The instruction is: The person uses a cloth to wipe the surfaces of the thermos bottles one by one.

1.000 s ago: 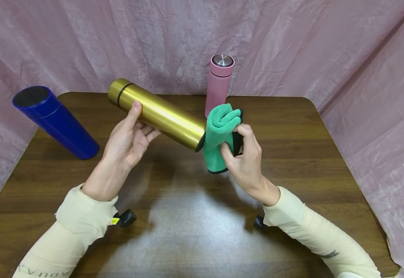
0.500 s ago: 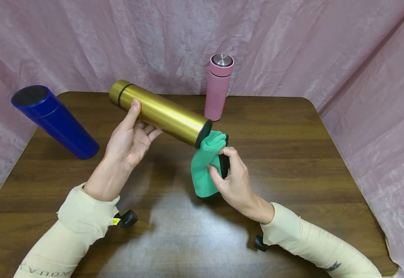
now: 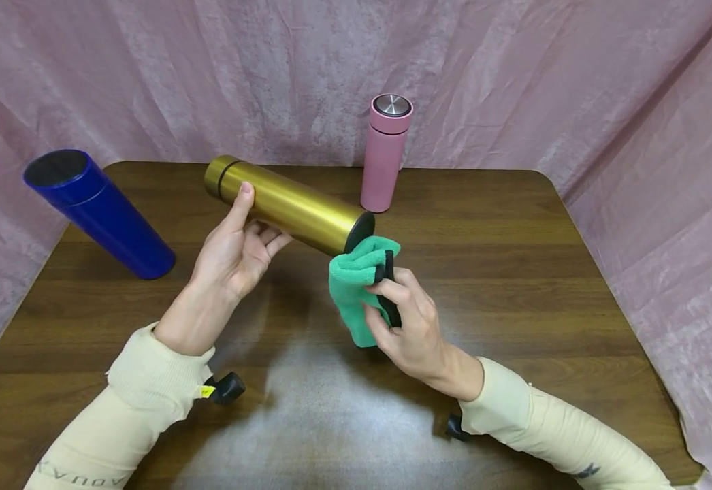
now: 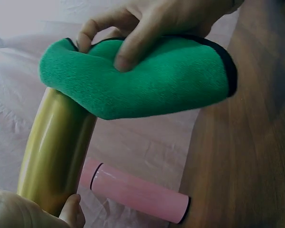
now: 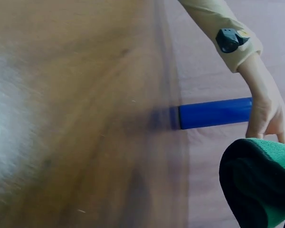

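My left hand (image 3: 227, 262) grips a gold thermos bottle (image 3: 295, 206) near its capped end, holding it tilted above the table with its black base lower and to the right. A folded green cloth (image 3: 356, 286) with black edging is pinched between the thumb and fingers of my right hand (image 3: 414, 327). The cloth touches the base end of the bottle; in the left wrist view the green cloth (image 4: 147, 85) covers that end. The right wrist view shows the cloth (image 5: 275, 156) at its lower right corner, with part of my left hand (image 5: 266, 107) behind it.
A blue thermos (image 3: 105, 214) stands at the left of the wooden table (image 3: 546, 306). At the back stands a pink thermos (image 3: 385, 160) with a steel-topped lid. Pink curtains (image 3: 484, 75) hang behind the table and along its sides.
My right hand has moved down and left with the cloth, which has shifted from the side of the bottle's base to its lower edge. The gold bottle's capped end has dipped slightly rightward.
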`<state>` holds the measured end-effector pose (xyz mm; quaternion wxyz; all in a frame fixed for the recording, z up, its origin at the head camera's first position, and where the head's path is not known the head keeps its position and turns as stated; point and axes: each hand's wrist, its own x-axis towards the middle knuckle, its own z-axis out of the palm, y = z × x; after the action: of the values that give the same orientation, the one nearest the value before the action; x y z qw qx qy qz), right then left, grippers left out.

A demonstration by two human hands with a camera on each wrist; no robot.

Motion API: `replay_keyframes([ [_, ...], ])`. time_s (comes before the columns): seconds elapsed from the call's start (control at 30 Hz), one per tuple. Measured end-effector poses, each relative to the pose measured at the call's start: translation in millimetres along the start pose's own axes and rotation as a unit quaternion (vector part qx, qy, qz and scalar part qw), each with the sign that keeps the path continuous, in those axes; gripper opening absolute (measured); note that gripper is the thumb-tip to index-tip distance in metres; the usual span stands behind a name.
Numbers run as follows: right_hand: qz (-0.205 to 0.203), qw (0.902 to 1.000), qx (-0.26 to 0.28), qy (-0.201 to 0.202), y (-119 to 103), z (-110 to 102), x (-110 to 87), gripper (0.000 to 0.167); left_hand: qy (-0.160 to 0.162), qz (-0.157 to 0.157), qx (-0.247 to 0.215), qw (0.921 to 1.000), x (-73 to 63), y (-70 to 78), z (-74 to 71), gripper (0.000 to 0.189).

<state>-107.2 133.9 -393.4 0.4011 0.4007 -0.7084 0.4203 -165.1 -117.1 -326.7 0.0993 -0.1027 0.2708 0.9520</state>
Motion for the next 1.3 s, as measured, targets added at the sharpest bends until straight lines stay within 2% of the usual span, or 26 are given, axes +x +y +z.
replay_keyframes([
  [0.2, -0.035, 0.9992, -0.008, 0.020, 1, -4, 14.7, 0.015, 0.004, 0.006, 0.009, 0.9999, 0.0, 0.2, 0.1, 0.035],
  [0.43, -0.027, 0.9990, -0.021, 0.027, 0, -10, 29.7, 0.018, 0.005, 0.015, 0.030, 0.9994, -3.0, 2.2, -2.3, 0.041],
  [0.7, 0.036, 0.9965, -0.045, 0.062, 8, -19, 46.3, 0.023, -0.010, 0.034, 0.053, 0.9980, -5.8, 1.5, -2.6, 0.037],
  [0.83, 0.057, 0.9954, -0.061, 0.046, 16, -19, 45.4, 0.025, -0.019, 0.046, 0.054, 0.9973, -5.9, 1.9, -1.9, 0.040],
  [0.97, 0.094, 0.9925, -0.073, 0.028, 22, -18, 39.6, 0.029, -0.013, 0.045, 0.049, 0.9977, -4.7, 0.8, -3.5, 0.039],
  [1.13, 0.137, 0.9882, -0.067, 0.009, 25, -16, 30.8, 0.031, -0.004, 0.041, 0.020, 0.9989, -3.7, 0.1, -5.6, 0.042],
  [1.3, 0.155, 0.9856, -0.062, -0.029, 21, -12, 18.9, 0.030, 0.001, 0.031, -0.015, 0.9994, -3.0, 1.8, -6.2, 0.042],
])
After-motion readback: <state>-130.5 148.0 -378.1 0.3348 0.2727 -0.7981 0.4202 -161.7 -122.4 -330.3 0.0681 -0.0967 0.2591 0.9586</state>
